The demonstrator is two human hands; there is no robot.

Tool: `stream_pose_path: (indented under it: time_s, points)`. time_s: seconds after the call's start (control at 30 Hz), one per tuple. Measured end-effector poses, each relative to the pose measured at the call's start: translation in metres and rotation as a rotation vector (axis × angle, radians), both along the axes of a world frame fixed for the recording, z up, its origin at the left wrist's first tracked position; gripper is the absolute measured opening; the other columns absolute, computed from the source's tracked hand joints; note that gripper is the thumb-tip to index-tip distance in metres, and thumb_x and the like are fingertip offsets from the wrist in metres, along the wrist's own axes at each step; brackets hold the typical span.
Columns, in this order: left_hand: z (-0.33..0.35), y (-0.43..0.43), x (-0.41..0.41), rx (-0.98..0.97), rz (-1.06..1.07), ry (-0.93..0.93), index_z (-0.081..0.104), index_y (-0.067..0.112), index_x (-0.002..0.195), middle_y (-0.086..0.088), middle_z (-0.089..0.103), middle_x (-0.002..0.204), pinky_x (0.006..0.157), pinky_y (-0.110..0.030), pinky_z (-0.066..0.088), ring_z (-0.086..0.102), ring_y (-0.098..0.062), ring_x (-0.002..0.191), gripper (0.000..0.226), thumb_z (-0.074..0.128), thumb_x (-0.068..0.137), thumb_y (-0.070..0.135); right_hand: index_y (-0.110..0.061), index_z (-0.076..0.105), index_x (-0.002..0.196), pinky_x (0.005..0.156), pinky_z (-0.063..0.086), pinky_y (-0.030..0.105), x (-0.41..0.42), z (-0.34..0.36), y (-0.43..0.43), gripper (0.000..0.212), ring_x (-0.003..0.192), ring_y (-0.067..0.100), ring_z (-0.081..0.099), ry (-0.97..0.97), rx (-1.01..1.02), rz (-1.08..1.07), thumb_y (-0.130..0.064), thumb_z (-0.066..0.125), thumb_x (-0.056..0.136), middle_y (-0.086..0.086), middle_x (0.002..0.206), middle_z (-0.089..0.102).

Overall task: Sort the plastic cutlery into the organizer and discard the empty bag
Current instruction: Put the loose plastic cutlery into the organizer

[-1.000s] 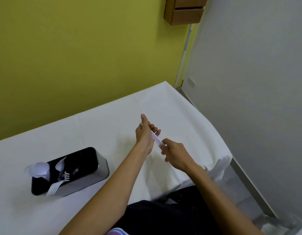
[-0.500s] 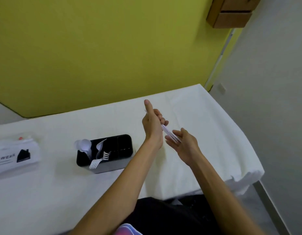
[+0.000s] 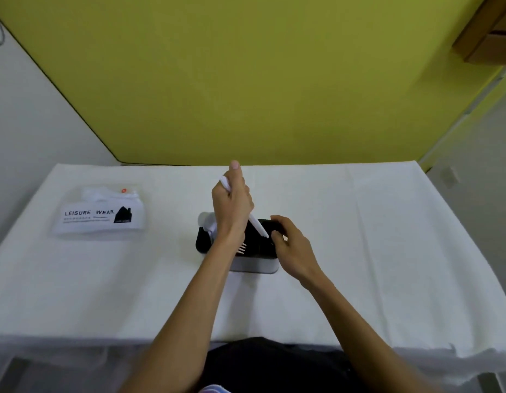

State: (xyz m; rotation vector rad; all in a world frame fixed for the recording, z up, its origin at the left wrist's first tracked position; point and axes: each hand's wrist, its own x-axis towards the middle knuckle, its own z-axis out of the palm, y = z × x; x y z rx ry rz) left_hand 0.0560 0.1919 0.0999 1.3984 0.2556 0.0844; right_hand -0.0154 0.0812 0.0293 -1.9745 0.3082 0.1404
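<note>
My left hand grips a bundle of white plastic cutlery, tilted, its lower end over the right side of the black organizer. The organizer stands in the middle of the white table. A white spoon sticks out of its left compartment, and fork tines show below my left wrist. My right hand is at the organizer's right end, fingers curled over its rim, next to the cutlery tips. A clear plastic bag printed "LEISURE WEAR" lies flat on the table at the left.
The white-covered table runs up to a yellow wall at the back. A wooden wall cabinet hangs at the upper right. A grey wall lies to the right.
Both hands moved from the table's right part to the organizer, carrying the cutlery. The view swung left, so the organizer is centred and the bag is in full view.
</note>
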Motion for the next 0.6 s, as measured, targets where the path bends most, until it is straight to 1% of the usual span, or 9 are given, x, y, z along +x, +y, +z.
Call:
stream_pose_path:
  time_s: [0.1,0.23,0.3,0.33,0.37,0.43,0.47,0.53,0.6]
  points:
    - [0.002,0.003,-0.001,0.016,0.013,-0.042,0.021,0.020,0.067,0.006,0.020,0.052,0.047,-0.028,0.014,0.016,-0.013,0.048,0.049,0.045,0.105,0.041,-0.021,0.049,0.141,0.100,0.044,0.026,0.002,-0.003,0.003,0.038,0.121,0.014,0.055,-0.011,-0.062,0.019,-0.017,0.042,0.103,-0.004,0.135,0.059]
    - [0.001,0.007,0.006,0.055,0.033,-0.076,0.018,0.013,0.070,0.003,0.021,0.054,0.047,-0.027,0.016,0.017,-0.015,0.048,0.053,0.045,0.105,0.042,-0.018,0.047,0.142,0.092,0.038,0.019,0.004,-0.003,0.004,0.039,0.119,0.015,0.055,-0.018,-0.115,0.050,-0.017,0.040,0.104,-0.003,0.135,0.059]
    - [-0.008,0.007,0.007,0.085,-0.014,-0.052,0.026,0.007,0.067,0.000,0.025,0.056,0.049,-0.030,0.020,0.021,-0.016,0.049,0.056,0.045,0.104,0.044,-0.018,0.046,0.142,0.090,0.038,0.019,0.004,-0.003,0.005,0.039,0.114,0.015,0.056,-0.016,-0.127,0.053,-0.016,0.039,0.104,-0.002,0.134,0.060]
    - [-0.014,0.007,0.007,0.123,-0.046,-0.035,0.031,0.006,0.066,0.001,0.030,0.056,0.050,-0.031,0.024,0.026,-0.016,0.049,0.056,0.045,0.104,0.045,-0.017,0.046,0.142,0.089,0.038,0.019,0.004,-0.003,0.005,0.038,0.110,0.013,0.055,-0.016,-0.129,0.053,-0.016,0.039,0.104,-0.002,0.133,0.060]
    - [-0.020,0.006,0.006,0.180,-0.079,-0.020,0.036,0.009,0.064,0.003,0.036,0.054,0.052,-0.032,0.032,0.033,-0.016,0.049,0.054,0.044,0.103,0.046,-0.017,0.046,0.142,0.088,0.037,0.019,0.004,-0.003,0.005,0.038,0.107,0.011,0.054,-0.017,-0.132,0.057,-0.016,0.038,0.104,-0.002,0.132,0.060]
    - [-0.031,0.005,0.004,0.310,-0.131,0.013,0.045,0.015,0.063,0.009,0.048,0.053,0.063,-0.032,0.044,0.049,-0.014,0.052,0.051,0.044,0.103,0.046,-0.017,0.046,0.141,0.087,0.037,0.018,0.004,-0.003,0.004,0.038,0.105,0.009,0.053,-0.018,-0.136,0.069,-0.016,0.038,0.104,-0.002,0.131,0.060]
    - [-0.035,0.004,0.003,0.351,-0.147,0.029,0.050,0.016,0.065,0.009,0.054,0.056,0.066,-0.029,0.047,0.055,-0.010,0.054,0.048,0.045,0.104,0.044,-0.017,0.046,0.141,0.087,0.037,0.018,0.004,-0.003,0.003,0.037,0.105,0.009,0.053,-0.019,-0.136,0.072,-0.016,0.037,0.104,-0.003,0.131,0.060]
    - [-0.041,0.004,0.000,0.392,-0.171,0.051,0.059,0.012,0.076,0.005,0.066,0.069,0.068,-0.020,0.047,0.064,-0.002,0.061,0.038,0.052,0.102,0.038,-0.017,0.047,0.140,0.086,0.037,0.018,0.004,-0.004,0.003,0.037,0.105,0.010,0.054,-0.022,-0.135,0.076,-0.016,0.037,0.104,-0.003,0.130,0.060]
    - [-0.044,0.008,-0.001,0.437,-0.193,0.047,0.065,0.013,0.088,0.002,0.073,0.080,0.071,-0.018,0.046,0.068,-0.001,0.074,0.021,0.061,0.097,0.032,-0.017,0.047,0.140,0.086,0.037,0.018,0.004,-0.004,0.003,0.037,0.104,0.010,0.054,-0.022,-0.135,0.074,-0.016,0.037,0.104,-0.003,0.130,0.060]
